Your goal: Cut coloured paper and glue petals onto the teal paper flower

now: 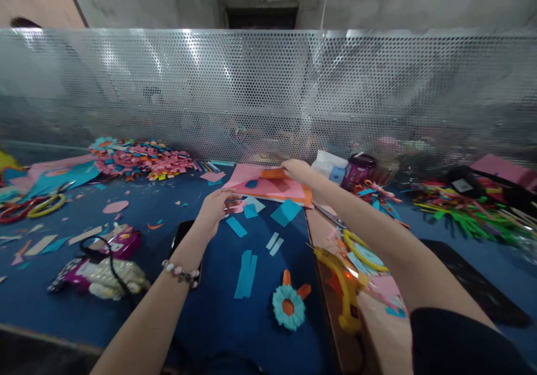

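Note:
At the far side of the blue table, my right hand (297,171) is closed at the edge of a small orange paper piece (272,173), over a stack of pink paper sheets (245,176). My left hand (218,206) reaches the stack's near left corner, fingers stretched and slightly apart, with nothing clearly held. Just right of it lie blue paper pieces (286,212) and a blue strip (236,226). Closer to me are long blue strips (245,274), two pale strips (274,244) and a light-blue paper flower (288,308) with an orange centre and two orange tabs.
A yellow glue gun (346,291) lies on a board at right, beside yellow-handled scissors (364,252). A phone (183,235) sits under my left forearm. Left are a shiny keychain pouch (104,274), more scissors (47,205) and piled paper flowers (142,159). A perforated metal screen (268,89) stands behind.

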`<state>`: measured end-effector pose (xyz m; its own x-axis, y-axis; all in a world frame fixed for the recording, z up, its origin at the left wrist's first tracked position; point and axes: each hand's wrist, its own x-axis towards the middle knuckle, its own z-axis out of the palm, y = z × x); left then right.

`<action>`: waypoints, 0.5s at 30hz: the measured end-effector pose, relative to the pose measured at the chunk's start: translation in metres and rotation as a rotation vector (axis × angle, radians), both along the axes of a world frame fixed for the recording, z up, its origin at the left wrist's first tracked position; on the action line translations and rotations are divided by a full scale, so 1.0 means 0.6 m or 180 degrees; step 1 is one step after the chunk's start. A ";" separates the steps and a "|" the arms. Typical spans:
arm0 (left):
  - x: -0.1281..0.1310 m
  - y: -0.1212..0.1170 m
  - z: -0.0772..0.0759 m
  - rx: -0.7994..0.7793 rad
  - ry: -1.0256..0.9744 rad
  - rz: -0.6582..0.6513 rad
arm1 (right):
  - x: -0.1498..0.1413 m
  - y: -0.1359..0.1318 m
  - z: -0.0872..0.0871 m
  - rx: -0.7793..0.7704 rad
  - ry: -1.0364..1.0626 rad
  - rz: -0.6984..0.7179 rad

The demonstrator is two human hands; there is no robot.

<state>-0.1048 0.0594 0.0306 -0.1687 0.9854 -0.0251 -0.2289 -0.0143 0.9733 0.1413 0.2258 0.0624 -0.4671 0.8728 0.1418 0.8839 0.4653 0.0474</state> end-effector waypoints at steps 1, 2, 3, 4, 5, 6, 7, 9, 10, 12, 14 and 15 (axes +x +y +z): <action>-0.001 0.001 0.000 0.0011 -0.0002 0.0011 | 0.000 0.001 0.005 0.0123 0.0003 -0.0031; -0.001 0.001 -0.001 0.0023 -0.0007 0.0025 | -0.001 0.001 0.010 0.0207 0.0004 -0.0057; -0.002 0.002 -0.002 0.0035 -0.0013 0.0041 | -0.002 0.001 0.013 0.0268 -0.0002 -0.0077; -0.003 0.003 -0.003 0.0047 -0.0022 0.0055 | -0.002 0.000 0.014 0.0309 -0.0015 -0.0093; -0.004 0.003 -0.004 0.0059 -0.0029 0.0065 | -0.003 -0.001 0.015 0.0327 -0.0036 -0.0106; -0.004 0.004 -0.006 0.0071 -0.0036 0.0066 | -0.004 -0.003 0.014 0.0324 -0.0065 -0.0115; -0.005 0.004 -0.007 0.0088 -0.0041 0.0067 | -0.006 -0.005 0.011 0.0301 -0.0101 -0.0121; -0.006 0.004 -0.009 0.0127 -0.0034 0.0065 | -0.012 -0.012 0.003 0.0216 -0.0183 -0.0120; -0.006 0.004 -0.010 0.0143 -0.0022 0.0056 | -0.017 -0.016 -0.003 0.0167 -0.0220 -0.0109; -0.006 0.003 -0.010 0.0158 0.0009 0.0030 | -0.034 -0.026 -0.017 0.0090 -0.0266 -0.0050; -0.006 0.003 -0.010 0.0149 0.0033 0.0017 | -0.061 -0.036 -0.032 0.0049 -0.0259 0.0075; -0.006 0.003 -0.010 0.0145 0.0038 0.0021 | -0.078 -0.041 -0.038 0.0032 -0.0235 0.0161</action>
